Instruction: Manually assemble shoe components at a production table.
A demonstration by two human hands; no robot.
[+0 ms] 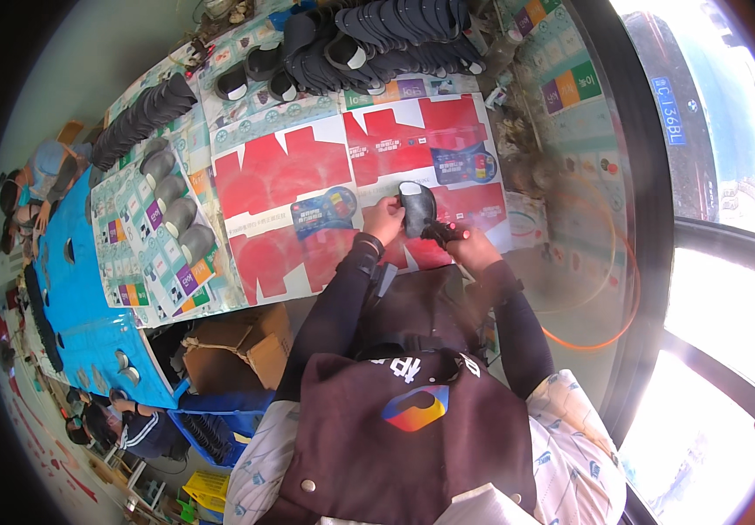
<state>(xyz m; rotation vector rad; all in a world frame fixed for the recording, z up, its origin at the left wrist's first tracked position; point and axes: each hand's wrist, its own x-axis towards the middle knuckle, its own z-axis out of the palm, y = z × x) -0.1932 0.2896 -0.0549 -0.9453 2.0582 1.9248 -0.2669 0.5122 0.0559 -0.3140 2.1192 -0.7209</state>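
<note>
My left hand [384, 220] pinches the left edge of a dark, insole-like piece [418, 213] with a white patch at its far end. The piece is over a red-and-white printed sheet [259, 226] on the table. Just right of it, my right hand [477, 250] is closed around a small black tool [438, 233], whose exact kind I cannot make out. The tool's front lies close to the near end of the piece; whether they touch is unclear.
Stacks of dark curved pieces [404, 24] fill the table's far side; another row [146, 118] lies at left. Several grey rounded pieces [195, 242] rest on a patterned sheet. An orange hose [601, 343] loops at right. A cardboard box [246, 346] stands below. People sit at far left.
</note>
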